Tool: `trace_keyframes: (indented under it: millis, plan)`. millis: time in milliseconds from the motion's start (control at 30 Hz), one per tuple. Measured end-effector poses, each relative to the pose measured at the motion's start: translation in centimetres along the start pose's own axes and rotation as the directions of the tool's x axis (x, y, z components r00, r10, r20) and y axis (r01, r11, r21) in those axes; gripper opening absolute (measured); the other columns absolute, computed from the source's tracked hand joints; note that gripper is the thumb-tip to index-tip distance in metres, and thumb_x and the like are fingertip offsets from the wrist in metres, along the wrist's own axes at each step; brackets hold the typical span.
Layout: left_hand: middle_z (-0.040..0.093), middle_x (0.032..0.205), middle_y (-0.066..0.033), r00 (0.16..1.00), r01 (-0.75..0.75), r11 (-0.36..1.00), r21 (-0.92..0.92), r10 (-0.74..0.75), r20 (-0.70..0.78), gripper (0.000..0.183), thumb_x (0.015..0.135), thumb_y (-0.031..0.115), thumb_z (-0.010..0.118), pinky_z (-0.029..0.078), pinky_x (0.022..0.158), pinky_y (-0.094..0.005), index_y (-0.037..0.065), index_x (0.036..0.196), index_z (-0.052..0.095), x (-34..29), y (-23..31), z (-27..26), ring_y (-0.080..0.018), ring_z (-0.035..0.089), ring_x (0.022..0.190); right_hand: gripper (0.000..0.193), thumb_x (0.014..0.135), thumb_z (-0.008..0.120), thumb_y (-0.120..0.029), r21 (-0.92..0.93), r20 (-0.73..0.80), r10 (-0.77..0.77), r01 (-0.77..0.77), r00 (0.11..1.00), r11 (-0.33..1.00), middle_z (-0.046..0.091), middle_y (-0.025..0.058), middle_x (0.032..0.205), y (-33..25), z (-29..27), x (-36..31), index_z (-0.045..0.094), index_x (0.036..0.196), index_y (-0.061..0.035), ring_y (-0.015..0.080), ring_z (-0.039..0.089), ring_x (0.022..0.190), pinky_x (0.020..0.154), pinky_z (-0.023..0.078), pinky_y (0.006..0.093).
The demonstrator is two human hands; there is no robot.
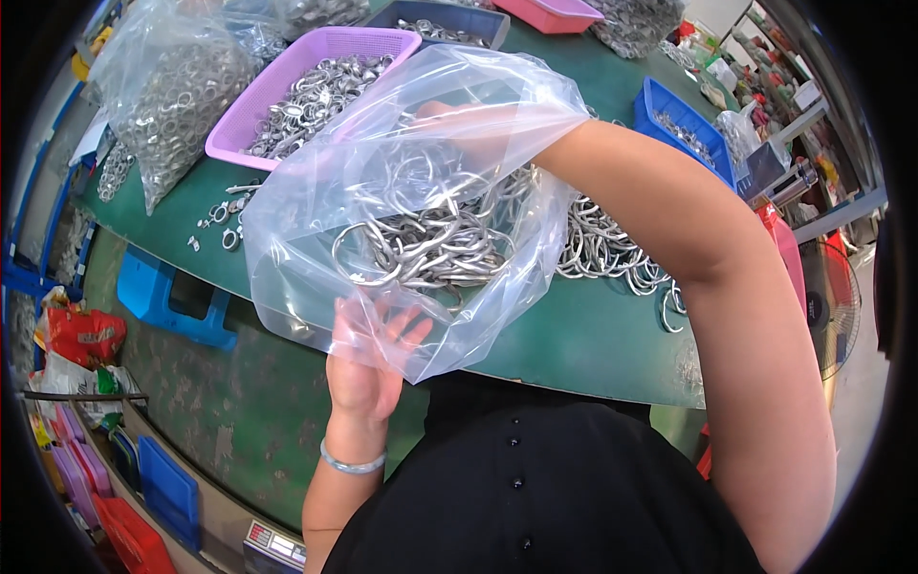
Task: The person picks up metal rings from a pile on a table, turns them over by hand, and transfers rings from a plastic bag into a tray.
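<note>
A large clear plastic bag (306, 225) lies spread over the green table with a pile of silver metal rings (435, 244) inside it. At the bag's near edge is my left hand (368, 359), palm up with fingers spread. Plastic film overlaps those fingertips, close to the nearest rings. My right arm reaches across from the right, and my right hand (454, 122) is at the far side of the bag, seen through the plastic. Its fingers are blurred by the film, so their grip is unclear. More loose rings (607, 244) lie on the table under my right forearm.
A pink basket (225, 129) of small metal parts stands behind the bag, with a full clear sack (182, 105) to its left. A blue basket (650, 129) sits at the far right. Below the table's left edge is a blue stool (158, 292).
</note>
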State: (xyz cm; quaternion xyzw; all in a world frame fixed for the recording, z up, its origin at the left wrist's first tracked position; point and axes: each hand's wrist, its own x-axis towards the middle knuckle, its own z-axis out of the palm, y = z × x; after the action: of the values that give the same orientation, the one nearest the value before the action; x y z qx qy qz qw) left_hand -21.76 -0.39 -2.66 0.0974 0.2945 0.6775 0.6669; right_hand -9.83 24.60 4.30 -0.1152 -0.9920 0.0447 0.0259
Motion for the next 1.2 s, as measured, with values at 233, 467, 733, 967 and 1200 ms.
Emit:
trace_keyframes:
  millis: [233, 467, 733, 967, 1200]
  plan:
    - [0.042, 0.112, -0.0095, 0.999, -0.014, 1.000, -0.027, 0.014, 0.034, 0.041, 0.090, 0.039, 0.033, 0.036, 0.088, -0.0480, 0.008, 0.116, 0.037, 0.4, 0.1, -0.6, -0.0293, 0.042, 0.103, 0.056, 0.070, 0.063, -0.023, 0.050, 0.035, -0.024, 0.022, 0.999, 0.999, 0.048, 0.0115, 0.114, -0.3, -0.6, 1.0, 0.043, 0.121, -0.0184, 0.0306, 0.049, 0.099, 0.086, 0.039, 0.0369]
    - [0.040, 0.118, -0.0109, 0.999, -0.021, 1.000, -0.021, 0.022, 0.050, 0.045, 0.089, 0.039, 0.035, 0.035, 0.088, -0.0472, 0.007, 0.121, 0.034, 0.8, 0.7, -0.4, -0.0287, 0.041, 0.106, 0.055, 0.070, 0.063, -0.023, 0.114, 0.036, 0.041, -0.045, 0.998, 0.993, 0.048, 0.0111, 0.116, 0.3, -2.0, 2.5, 0.044, 0.121, -0.0188, 0.0294, 0.049, 0.101, 0.087, 0.038, 0.0364]
    - [0.039, 0.120, -0.0112, 0.998, -0.030, 1.000, -0.008, 0.030, 0.047, 0.045, 0.089, 0.040, 0.035, 0.036, 0.088, -0.0458, 0.007, 0.121, 0.034, 1.0, 0.8, -0.5, -0.0280, 0.042, 0.106, 0.053, 0.070, 0.064, -0.024, 0.371, -0.008, 0.422, -0.389, 0.907, 0.843, 0.048, 0.0106, 0.117, 0.1, -3.0, 2.2, 0.046, 0.120, -0.0193, 0.0279, 0.048, 0.103, 0.088, 0.038, 0.0358]
    - [0.045, 0.114, -0.0095, 0.997, -0.022, 0.999, -0.024, 0.024, 0.075, 0.042, 0.089, 0.038, 0.036, 0.039, 0.085, -0.0434, 0.007, 0.118, 0.038, 0.9, 0.6, -0.5, -0.0268, 0.045, 0.103, 0.052, 0.070, 0.064, -0.024, 0.578, 0.019, 0.618, -0.513, 0.786, 0.635, 0.047, 0.0102, 0.119, -0.7, -2.4, 1.9, 0.047, 0.119, -0.0197, 0.0266, 0.048, 0.105, 0.090, 0.037, 0.0353]
    - [0.046, 0.113, -0.0097, 0.996, -0.013, 1.000, -0.019, 0.014, 0.085, 0.040, 0.090, 0.036, 0.035, 0.040, 0.084, -0.0429, 0.007, 0.117, 0.039, 0.9, 0.4, -0.4, -0.0269, 0.047, 0.102, 0.051, 0.070, 0.065, -0.025, 0.630, 0.058, 0.663, -0.542, 0.746, 0.555, 0.047, 0.0097, 0.120, -2.2, -3.6, 2.0, 0.048, 0.118, -0.0201, 0.0254, 0.048, 0.106, 0.091, 0.037, 0.0348]
